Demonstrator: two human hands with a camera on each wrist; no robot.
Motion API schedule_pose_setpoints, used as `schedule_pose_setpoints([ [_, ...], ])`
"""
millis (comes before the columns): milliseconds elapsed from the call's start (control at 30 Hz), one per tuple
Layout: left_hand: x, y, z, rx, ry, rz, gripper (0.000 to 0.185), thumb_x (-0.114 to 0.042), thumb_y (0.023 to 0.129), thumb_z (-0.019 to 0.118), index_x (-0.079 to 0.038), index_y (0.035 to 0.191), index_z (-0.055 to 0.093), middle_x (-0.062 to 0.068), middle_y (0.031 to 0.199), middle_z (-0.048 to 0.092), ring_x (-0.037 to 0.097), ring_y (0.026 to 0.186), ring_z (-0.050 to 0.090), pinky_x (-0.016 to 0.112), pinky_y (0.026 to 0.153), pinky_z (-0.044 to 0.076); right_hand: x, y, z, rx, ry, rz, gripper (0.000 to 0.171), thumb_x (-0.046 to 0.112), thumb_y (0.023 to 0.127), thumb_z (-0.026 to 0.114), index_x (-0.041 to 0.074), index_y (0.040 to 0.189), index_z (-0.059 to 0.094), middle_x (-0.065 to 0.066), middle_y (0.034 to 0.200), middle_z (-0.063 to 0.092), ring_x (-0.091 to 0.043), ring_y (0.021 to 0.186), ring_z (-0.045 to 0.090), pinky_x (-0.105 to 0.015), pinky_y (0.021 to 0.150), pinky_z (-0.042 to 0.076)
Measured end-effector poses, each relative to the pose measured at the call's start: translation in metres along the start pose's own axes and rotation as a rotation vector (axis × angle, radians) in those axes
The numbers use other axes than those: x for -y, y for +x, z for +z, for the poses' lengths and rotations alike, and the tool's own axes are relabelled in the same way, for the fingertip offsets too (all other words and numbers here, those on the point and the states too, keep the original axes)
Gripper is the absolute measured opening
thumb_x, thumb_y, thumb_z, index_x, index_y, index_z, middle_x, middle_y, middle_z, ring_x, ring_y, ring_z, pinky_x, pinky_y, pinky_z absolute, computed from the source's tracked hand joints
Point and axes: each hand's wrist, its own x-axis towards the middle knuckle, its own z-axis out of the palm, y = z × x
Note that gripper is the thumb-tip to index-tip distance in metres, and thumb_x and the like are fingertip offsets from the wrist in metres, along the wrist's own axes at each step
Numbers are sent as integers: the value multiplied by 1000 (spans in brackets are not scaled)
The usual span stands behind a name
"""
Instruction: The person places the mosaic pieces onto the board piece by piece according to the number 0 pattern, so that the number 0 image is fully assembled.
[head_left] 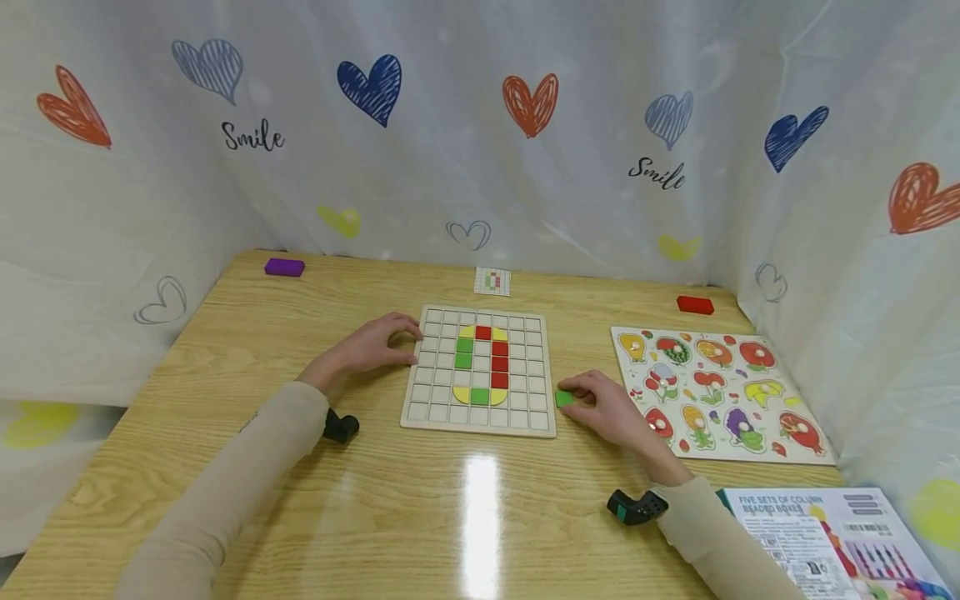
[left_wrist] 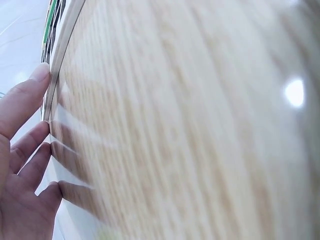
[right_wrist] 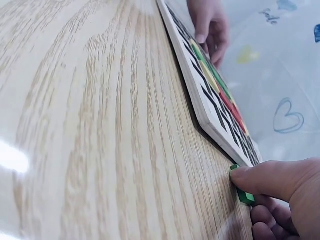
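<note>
A square wooden grid board (head_left: pixel 525 421) lies in the middle of the table. On it, red tiles (head_left: pixel 499 364), green tiles (head_left: pixel 464 353) and curved yellow corner pieces (head_left: pixel 461 394) form an upright ring. My left hand (head_left: pixel 378 343) rests at the board's left edge, thumb and fingers loosely spread along it. In the left wrist view those fingertips are right at the rim. Just off the board's right side, my right hand (head_left: pixel 603 404) pinches a green square tile (head_left: pixel 564 398) between thumb and fingers. The right wrist view shows the thumb on top of this tile, low over the table.
A small pattern card (head_left: pixel 492 282) lies behind the board. To the right are a fruit knob puzzle (head_left: pixel 720 392) and a printed box (head_left: pixel 810 533). A purple block (head_left: pixel 285 267) sits back left, a red block (head_left: pixel 695 305) back right. A heart-printed curtain (head_left: pixel 450 167) surrounds the table.
</note>
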Motion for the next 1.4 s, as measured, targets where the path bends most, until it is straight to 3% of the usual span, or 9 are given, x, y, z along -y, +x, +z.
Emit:
schedule_pose_setpoints([
  [700, 0, 0, 0, -6, 8, -7, 37, -23, 90, 73, -6, 121, 62, 15, 143, 45, 36, 137, 36, 51, 114, 27, 1, 1, 0, 9, -6, -24, 25, 14, 90, 73, 9, 114, 71, -4, 103, 62, -20, 93, 58, -37, 80, 50],
  [1000, 1, 1, 0, -1, 12, 6, 39, -25, 90, 73, -6, 122, 62, 15, 143, 45, 35, 137, 36, 51, 115, 26, -1, 1, 0, -5, -25, -39, 23, 17, 89, 73, 10, 112, 73, -1, 98, 64, -15, 86, 59, -32, 75, 50],
  [1167, -1, 0, 0, -4, 19, 3, 38, -24, 90, 73, -6, 122, 62, 15, 143, 45, 36, 137, 36, 51, 115, 26, 2, 4, -2, -8, -24, -3, 25, 19, 89, 73, 9, 112, 73, -1, 95, 65, -11, 82, 59, -28, 71, 50],
  [1400, -2, 0, 0, -2, 8, -2, 38, -23, 90, 73, -5, 122, 62, 16, 144, 44, 36, 138, 35, 51, 115, 25, 9, 13, -6, -44, -1, 76, 27, 19, 91, 72, 8, 116, 72, -9, 105, 64, -20, 90, 63, -35, 77, 52],
])
